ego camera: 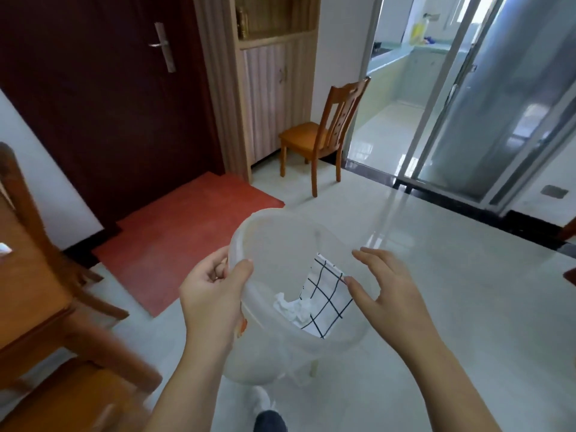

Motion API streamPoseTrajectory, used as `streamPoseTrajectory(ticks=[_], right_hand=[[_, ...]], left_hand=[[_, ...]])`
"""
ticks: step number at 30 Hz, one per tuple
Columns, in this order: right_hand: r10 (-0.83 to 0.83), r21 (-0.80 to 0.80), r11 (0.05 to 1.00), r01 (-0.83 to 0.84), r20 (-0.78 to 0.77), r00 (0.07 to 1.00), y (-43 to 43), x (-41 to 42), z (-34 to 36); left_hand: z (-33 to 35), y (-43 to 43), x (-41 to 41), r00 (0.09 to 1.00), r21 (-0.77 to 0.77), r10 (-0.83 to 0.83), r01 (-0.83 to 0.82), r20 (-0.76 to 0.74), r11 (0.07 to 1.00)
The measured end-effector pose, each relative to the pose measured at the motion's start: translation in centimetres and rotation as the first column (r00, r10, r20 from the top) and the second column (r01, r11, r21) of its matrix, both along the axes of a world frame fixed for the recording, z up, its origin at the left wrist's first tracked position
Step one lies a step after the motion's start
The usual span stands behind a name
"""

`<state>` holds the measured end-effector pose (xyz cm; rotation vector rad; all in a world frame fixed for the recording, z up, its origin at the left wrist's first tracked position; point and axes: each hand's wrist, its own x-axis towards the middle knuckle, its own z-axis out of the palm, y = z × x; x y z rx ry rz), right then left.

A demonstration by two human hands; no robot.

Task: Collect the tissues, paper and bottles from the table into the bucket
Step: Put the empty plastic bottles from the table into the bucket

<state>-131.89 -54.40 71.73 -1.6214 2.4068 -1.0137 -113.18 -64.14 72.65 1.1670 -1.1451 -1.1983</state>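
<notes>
Pale tiled floor [436,275] lies open ahead and to the right, bounded by a red mat [193,238] on the left and a wooden chair [324,132] farther off. The wooden surface [18,244] is cut off at the left edge and blurred. The translucent bucket [280,232] is held over the floor; crumpled tissue [293,307] and checked paper [327,300] lie inside. The left hand [212,294] pinches the rim, fingers closed on it. The right hand [389,291] hovers at the far rim, fingers spread, empty.
</notes>
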Motion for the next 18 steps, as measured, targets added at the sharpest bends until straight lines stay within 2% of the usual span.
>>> streamPoseTrajectory(ticks=[6,11,15,18], right_hand=[[0.073,0.051,0.996,-0.072,-0.018,0.997,-10.3,-1.0,-0.4],[0.182,0.041,0.983,-0.18,-0.051,0.982,-22.0,-0.4,1.3],[0.307,0.027,0.952,-0.306,-0.059,0.95,-30.0,2.0,1.6],[0.399,0.027,0.917,-0.399,-0.063,0.915,-34.6,3.5,1.2]], left_hand=[[-0.9,-9.6,-1.3,0.994,0.089,0.072,-0.065,-0.085,0.994],[0.0,-18.3,0.0,0.985,0.042,0.128,-0.124,-0.116,0.991],[0.2,-23.6,2.3,0.971,0.023,0.217,-0.216,-0.104,0.976],[0.3,-26.5,4.4,0.942,0.007,0.333,-0.333,-0.036,0.943]])
